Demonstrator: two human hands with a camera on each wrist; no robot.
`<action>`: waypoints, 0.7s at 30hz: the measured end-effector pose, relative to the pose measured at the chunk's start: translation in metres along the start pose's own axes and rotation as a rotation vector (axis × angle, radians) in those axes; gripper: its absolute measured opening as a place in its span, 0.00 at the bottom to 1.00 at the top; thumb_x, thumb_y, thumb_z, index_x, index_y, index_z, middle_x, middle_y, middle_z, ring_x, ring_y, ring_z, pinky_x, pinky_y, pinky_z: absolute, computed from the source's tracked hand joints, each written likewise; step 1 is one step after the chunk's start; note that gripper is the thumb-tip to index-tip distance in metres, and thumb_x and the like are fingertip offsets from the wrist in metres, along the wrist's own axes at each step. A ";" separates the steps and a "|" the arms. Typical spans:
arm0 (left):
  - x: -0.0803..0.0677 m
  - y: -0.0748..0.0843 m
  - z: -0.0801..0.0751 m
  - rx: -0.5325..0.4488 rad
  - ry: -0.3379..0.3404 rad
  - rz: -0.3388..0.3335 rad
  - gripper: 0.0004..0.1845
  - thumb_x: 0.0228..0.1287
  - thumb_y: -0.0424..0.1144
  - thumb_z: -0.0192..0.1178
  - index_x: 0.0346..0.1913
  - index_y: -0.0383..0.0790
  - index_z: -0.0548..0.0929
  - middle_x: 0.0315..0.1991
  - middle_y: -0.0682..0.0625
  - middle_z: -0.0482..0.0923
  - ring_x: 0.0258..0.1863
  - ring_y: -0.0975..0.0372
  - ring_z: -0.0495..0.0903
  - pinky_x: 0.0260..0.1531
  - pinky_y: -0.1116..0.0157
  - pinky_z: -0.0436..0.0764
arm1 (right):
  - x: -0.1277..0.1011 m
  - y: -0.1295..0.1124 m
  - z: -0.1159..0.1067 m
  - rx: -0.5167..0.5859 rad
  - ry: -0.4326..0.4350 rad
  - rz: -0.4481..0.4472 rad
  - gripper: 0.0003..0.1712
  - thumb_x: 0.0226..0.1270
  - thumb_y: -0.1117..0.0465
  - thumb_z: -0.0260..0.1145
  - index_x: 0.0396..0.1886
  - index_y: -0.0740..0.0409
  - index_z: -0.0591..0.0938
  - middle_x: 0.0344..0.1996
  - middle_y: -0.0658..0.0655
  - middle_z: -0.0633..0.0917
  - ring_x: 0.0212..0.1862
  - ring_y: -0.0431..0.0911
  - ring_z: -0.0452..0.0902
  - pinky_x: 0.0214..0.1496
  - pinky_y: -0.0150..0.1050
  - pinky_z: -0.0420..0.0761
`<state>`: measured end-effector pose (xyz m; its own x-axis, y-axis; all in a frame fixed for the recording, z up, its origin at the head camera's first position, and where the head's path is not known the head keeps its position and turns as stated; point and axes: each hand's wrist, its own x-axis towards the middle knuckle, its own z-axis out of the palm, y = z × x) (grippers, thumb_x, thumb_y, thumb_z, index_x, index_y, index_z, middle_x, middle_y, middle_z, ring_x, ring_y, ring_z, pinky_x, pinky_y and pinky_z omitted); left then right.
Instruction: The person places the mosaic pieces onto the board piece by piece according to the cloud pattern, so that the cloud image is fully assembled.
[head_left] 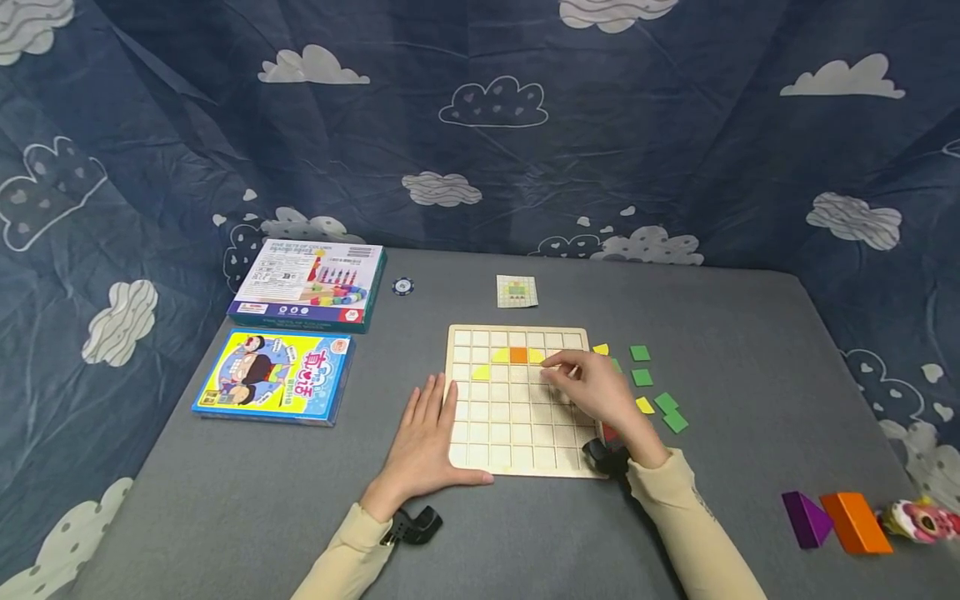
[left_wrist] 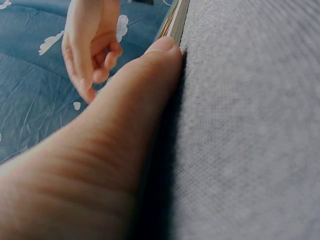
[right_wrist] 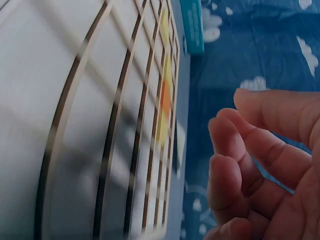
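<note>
Wooden grid board (head_left: 517, 454) holds orange and yellow tiles; left hand (head_left: 423, 437) flat beside it, right hand (head_left: 592, 387) loosely curled, empty.

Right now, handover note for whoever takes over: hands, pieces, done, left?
Left hand: flat and open on the table, thumb against the grid board's left edge.
Right hand: fingers curled above the board's right half; whether it pinches a tile cannot be told.
Done: orange tile seated in the second row, yellow tiles beside it.
Left: most cells are bare. Loose green tiles lie right of the board, pattern card behind it.
</note>
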<state>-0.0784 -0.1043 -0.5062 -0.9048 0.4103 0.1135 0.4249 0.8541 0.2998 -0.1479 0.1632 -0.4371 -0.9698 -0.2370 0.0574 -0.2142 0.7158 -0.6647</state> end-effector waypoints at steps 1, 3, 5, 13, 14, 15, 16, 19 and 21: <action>0.000 0.000 0.000 -0.003 0.003 0.001 0.73 0.35 0.81 0.57 0.74 0.31 0.45 0.73 0.34 0.40 0.73 0.48 0.37 0.68 0.52 0.38 | -0.002 0.005 -0.004 -0.006 0.021 0.004 0.09 0.63 0.56 0.68 0.38 0.54 0.87 0.20 0.47 0.79 0.21 0.44 0.70 0.18 0.37 0.67; 0.000 0.000 0.000 -0.008 0.011 0.005 0.72 0.35 0.81 0.58 0.73 0.30 0.46 0.73 0.34 0.40 0.73 0.48 0.37 0.68 0.52 0.38 | -0.005 0.016 -0.012 -0.020 0.062 0.020 0.09 0.64 0.56 0.67 0.39 0.55 0.87 0.19 0.49 0.80 0.20 0.44 0.70 0.16 0.37 0.66; 0.000 0.000 0.000 -0.006 0.014 0.009 0.72 0.35 0.81 0.58 0.73 0.30 0.46 0.73 0.34 0.40 0.73 0.47 0.38 0.68 0.52 0.38 | -0.008 0.026 -0.019 -0.042 0.098 0.038 0.10 0.64 0.57 0.67 0.39 0.58 0.87 0.20 0.51 0.81 0.19 0.44 0.69 0.16 0.37 0.65; 0.000 -0.002 0.003 0.000 0.024 0.019 0.72 0.35 0.81 0.57 0.73 0.31 0.46 0.73 0.35 0.40 0.73 0.47 0.38 0.68 0.51 0.39 | -0.017 0.055 -0.045 -0.060 0.142 0.127 0.14 0.60 0.56 0.70 0.41 0.61 0.85 0.26 0.55 0.83 0.23 0.47 0.72 0.18 0.43 0.69; 0.000 -0.002 0.003 -0.002 0.024 0.019 0.72 0.35 0.81 0.57 0.73 0.31 0.46 0.73 0.35 0.40 0.73 0.47 0.38 0.68 0.52 0.39 | -0.016 0.061 -0.045 -0.068 0.144 0.130 0.15 0.60 0.55 0.70 0.41 0.60 0.85 0.27 0.54 0.83 0.24 0.46 0.72 0.18 0.43 0.70; 0.000 -0.002 0.003 -0.005 0.025 0.019 0.72 0.35 0.81 0.57 0.74 0.31 0.46 0.73 0.35 0.40 0.73 0.47 0.38 0.68 0.52 0.39 | -0.016 0.069 -0.045 -0.080 0.150 0.122 0.15 0.60 0.53 0.70 0.41 0.58 0.86 0.28 0.53 0.83 0.24 0.46 0.72 0.17 0.42 0.70; 0.000 -0.002 0.003 -0.007 0.024 0.019 0.72 0.35 0.81 0.57 0.74 0.31 0.45 0.73 0.35 0.40 0.73 0.47 0.38 0.68 0.52 0.38 | -0.014 0.081 -0.043 -0.093 0.146 0.104 0.15 0.61 0.51 0.69 0.41 0.56 0.86 0.29 0.52 0.83 0.25 0.45 0.72 0.18 0.40 0.69; 0.000 -0.002 0.003 -0.010 0.016 0.015 0.72 0.35 0.81 0.57 0.74 0.31 0.45 0.74 0.35 0.39 0.73 0.48 0.37 0.68 0.52 0.37 | -0.007 0.121 -0.033 -0.118 0.153 0.077 0.19 0.60 0.42 0.67 0.41 0.50 0.86 0.30 0.49 0.82 0.24 0.44 0.71 0.17 0.38 0.68; 0.000 -0.002 0.003 -0.012 0.013 0.013 0.72 0.35 0.81 0.57 0.74 0.31 0.45 0.74 0.35 0.39 0.73 0.48 0.37 0.68 0.52 0.37 | -0.006 0.123 -0.033 -0.111 0.132 0.077 0.18 0.61 0.44 0.67 0.41 0.51 0.86 0.31 0.50 0.82 0.24 0.44 0.72 0.17 0.40 0.69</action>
<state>-0.0792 -0.1049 -0.5095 -0.8997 0.4168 0.1298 0.4361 0.8451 0.3094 -0.1723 0.2748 -0.4947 -0.9891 -0.0958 0.1119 -0.1435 0.7980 -0.5854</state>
